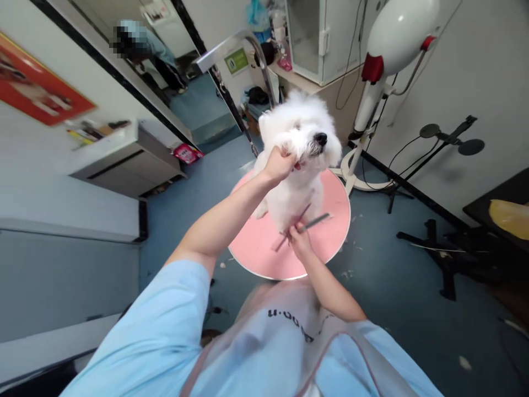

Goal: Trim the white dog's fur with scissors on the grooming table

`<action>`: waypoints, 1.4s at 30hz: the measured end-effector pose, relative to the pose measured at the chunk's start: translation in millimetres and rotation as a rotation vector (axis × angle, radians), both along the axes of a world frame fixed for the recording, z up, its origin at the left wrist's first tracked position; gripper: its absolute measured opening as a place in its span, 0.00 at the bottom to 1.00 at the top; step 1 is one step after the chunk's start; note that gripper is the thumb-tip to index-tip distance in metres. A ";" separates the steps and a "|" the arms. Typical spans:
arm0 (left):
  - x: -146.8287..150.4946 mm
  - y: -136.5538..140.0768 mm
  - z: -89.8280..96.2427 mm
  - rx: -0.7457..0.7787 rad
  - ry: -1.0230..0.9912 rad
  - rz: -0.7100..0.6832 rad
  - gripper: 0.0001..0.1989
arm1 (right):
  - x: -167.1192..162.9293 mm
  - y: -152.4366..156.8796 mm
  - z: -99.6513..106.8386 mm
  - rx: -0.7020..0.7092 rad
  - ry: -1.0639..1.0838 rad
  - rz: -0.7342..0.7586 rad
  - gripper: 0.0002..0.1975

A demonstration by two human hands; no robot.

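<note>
A fluffy white dog [289, 193] sits upright on a round pink grooming table [330, 242], its muzzle raised and turned to the right. My left hand [281, 164] is closed on the fur at the side of its jaw, thumb uppermost. Lower down, in front of the dog's chest, my right hand [300, 241] grips a pair of scissors [306, 209] together with a grey comb [317, 221]. The scissor blades point up toward the chest fur and look slightly blurred. Fingers partly hide where the two tools cross.
A metal grooming arm [231, 47] rises behind the dog. To the right stands a white dryer [397, 33] on a wheeled base, near a black stand [438, 143]. A glass-door cabinet [308, 38] is behind; a low drawer unit [119, 165] stands left. Another figure [155, 55] bends at upper left.
</note>
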State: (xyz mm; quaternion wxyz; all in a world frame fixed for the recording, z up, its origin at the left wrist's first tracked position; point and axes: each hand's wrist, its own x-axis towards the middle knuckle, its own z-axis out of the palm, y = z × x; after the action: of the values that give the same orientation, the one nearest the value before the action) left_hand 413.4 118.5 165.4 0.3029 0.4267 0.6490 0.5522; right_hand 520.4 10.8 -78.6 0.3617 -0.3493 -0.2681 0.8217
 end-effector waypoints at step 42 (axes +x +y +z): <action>-17.1 -30.7 -34.1 0.280 -0.112 0.160 0.19 | 171.8 75.3 -64.7 0.605 -1.376 0.473 0.11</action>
State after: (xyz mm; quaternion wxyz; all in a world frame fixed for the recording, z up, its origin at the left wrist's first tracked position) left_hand 396.3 87.8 131.3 0.2316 0.3803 0.5797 0.6824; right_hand 692.2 86.1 -143.2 0.0092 -0.5995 -0.7110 0.3675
